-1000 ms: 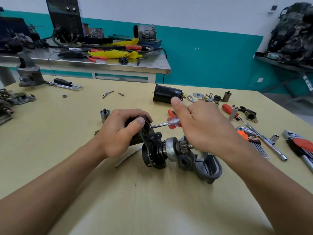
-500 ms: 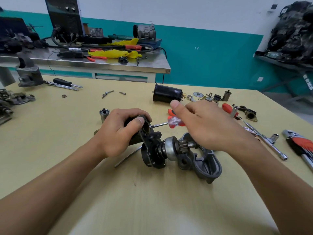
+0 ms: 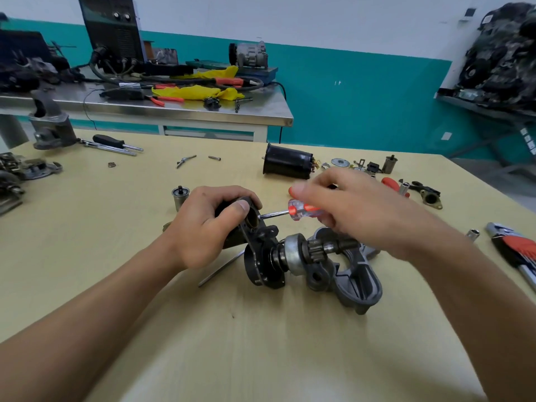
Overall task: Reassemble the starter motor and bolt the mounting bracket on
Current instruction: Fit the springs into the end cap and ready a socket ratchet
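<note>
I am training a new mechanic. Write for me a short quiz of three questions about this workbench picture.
1. True or false: the left hand grips the starter motor.
2. Where does the black cylinder lie? A on the steel bench; B on the yellow table; C on the floor.
3. Fill in: the screwdriver beside the right hand has a clear and ____ handle.
Key: 1 true; 2 B; 3 red.

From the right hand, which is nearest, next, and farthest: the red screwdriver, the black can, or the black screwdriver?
1. Red screwdriver: at the right hand, under its fingers.
2. Black can: just behind the hand.
3. Black screwdriver: far left, at the back.
</note>
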Demonstrator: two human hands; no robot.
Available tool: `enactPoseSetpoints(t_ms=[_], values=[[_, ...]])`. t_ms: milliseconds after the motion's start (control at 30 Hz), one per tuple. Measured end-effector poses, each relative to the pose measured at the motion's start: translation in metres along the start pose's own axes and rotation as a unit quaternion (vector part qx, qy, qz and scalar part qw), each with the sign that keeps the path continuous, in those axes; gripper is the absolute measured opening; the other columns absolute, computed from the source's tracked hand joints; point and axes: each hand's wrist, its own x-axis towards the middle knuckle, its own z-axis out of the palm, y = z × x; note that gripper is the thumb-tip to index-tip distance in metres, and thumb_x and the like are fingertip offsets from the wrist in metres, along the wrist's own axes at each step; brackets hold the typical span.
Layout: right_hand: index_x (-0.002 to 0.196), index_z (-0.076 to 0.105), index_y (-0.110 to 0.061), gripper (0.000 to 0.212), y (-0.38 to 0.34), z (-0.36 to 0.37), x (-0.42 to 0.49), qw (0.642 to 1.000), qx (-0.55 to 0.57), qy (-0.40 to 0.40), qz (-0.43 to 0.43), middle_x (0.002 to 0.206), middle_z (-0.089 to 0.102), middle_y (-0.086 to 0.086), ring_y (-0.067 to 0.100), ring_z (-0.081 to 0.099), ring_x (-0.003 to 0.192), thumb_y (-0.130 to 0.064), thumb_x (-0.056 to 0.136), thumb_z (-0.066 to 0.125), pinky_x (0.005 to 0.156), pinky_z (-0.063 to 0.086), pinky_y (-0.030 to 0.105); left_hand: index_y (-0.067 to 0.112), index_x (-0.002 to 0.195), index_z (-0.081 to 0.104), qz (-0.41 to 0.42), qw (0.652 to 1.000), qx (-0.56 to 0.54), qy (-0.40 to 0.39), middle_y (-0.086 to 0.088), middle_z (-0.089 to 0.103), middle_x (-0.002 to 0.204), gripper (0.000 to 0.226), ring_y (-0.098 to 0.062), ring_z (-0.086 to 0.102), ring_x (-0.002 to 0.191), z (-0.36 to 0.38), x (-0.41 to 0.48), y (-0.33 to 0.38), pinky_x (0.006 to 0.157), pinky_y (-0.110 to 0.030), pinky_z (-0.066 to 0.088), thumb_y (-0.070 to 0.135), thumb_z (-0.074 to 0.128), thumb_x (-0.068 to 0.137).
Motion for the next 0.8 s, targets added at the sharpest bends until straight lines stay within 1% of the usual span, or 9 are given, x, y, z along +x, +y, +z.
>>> enactPoseSetpoints(t_ms=[67,133,233,300,400,467,533,667,800], values=[[0.111,0.059,-0.031,0.035,-0.001,-0.011,-0.003,0.997,0.035,-0.065,0.010,0.089,0.073,-0.005,0.006,0.061,0.062,-0.054,0.086,0.069,0.063,0.047,0.030,0.018,0.090,0.071,-0.004,1.000,-0.006,-0.004,0.012,0.065,0.067,0.034,-0.004,0.059,0.059,0.000,0.000,0.000,0.055,-0.008,0.042,0.040,0.046,0.084],[0.104,0.063,-0.022,0.029,0.000,-0.011,-0.004,0.998,0.026,-0.059,-0.005,0.077,0.072,-0.006,0.005,0.056,0.054,-0.047,0.091,0.066,0.059,0.046,0.030,0.014,0.090,0.070,-0.005,1.000,-0.012,-0.006,0.013,0.063,0.065,0.035,-0.003,0.057,0.056,0.001,0.001,-0.001,0.054,-0.007,0.041,0.038,0.046,0.084],[0.068,0.057,-0.004,0.065,-0.003,0.002,0.000,0.998,-0.050,0.037,-0.017,0.050,0.046,0.004,0.011,0.038,0.041,-0.061,0.097,0.043,0.050,0.034,0.031,0.016,0.089,0.071,0.002,1.000,-0.012,-0.002,0.015,0.063,0.064,0.033,-0.001,0.057,0.055,0.001,0.001,-0.001,0.053,-0.007,0.040,0.038,0.047,0.085],[0.070,0.059,0.001,0.078,-0.004,0.005,0.002,0.996,-0.061,0.065,-0.004,0.055,0.053,0.011,0.012,0.044,0.045,-0.069,0.095,0.035,0.051,0.035,0.030,0.020,0.088,0.072,0.004,1.000,-0.009,0.001,0.013,0.065,0.067,0.031,-0.002,0.059,0.058,0.000,0.000,-0.001,0.055,-0.007,0.042,0.038,0.047,0.084],[0.098,0.063,-0.028,0.052,0.000,-0.005,-0.003,0.999,-0.034,0.015,-0.018,0.072,0.068,-0.007,0.003,0.062,0.060,-0.076,0.081,0.052,0.053,0.042,0.023,0.017,0.088,0.071,0.005,1.000,-0.011,0.000,0.015,0.064,0.064,0.032,0.000,0.057,0.055,0.001,0.000,0.000,0.053,-0.006,0.040,0.037,0.047,0.084],[0.108,0.057,-0.032,0.040,0.000,-0.013,-0.005,0.999,-0.002,-0.035,-0.026,0.071,0.070,-0.012,-0.001,0.059,0.051,-0.059,0.081,0.069,0.043,0.038,0.012,0.014,0.089,0.070,0.001,1.000,-0.012,0.003,0.015,0.064,0.064,0.034,0.000,0.056,0.054,0.001,0.000,0.000,0.052,-0.005,0.039,0.038,0.046,0.083],[0.097,0.061,-0.021,0.031,0.001,-0.012,-0.004,0.999,-0.010,-0.013,-0.036,0.052,0.058,-0.013,0.001,0.048,0.039,-0.050,0.089,0.066,0.037,0.032,0.013,0.013,0.090,0.070,-0.002,1.000,-0.018,0.000,0.014,0.064,0.064,0.035,0.000,0.057,0.054,0.001,0.001,0.000,0.052,-0.006,0.040,0.037,0.047,0.084],[0.061,0.051,-0.014,0.065,-0.002,0.001,0.002,0.993,-0.086,0.076,-0.012,0.043,0.035,-0.006,0.011,0.034,0.038,-0.069,0.094,0.039,0.044,0.029,0.028,0.018,0.089,0.071,-0.003,1.000,-0.019,-0.001,0.015,0.064,0.064,0.032,-0.001,0.058,0.054,0.001,0.001,0.000,0.052,-0.005,0.039,0.038,0.047,0.084],[0.093,0.061,-0.031,0.043,0.004,-0.006,-0.002,0.996,-0.075,0.016,-0.038,0.068,0.064,-0.014,-0.004,0.058,0.056,-0.072,0.082,0.057,0.053,0.038,0.023,0.013,0.089,0.071,0.001,1.000,-0.014,0.003,0.013,0.065,0.065,0.035,-0.001,0.057,0.055,0.002,0.000,0.001,0.052,-0.006,0.040,0.038,0.047,0.083]])
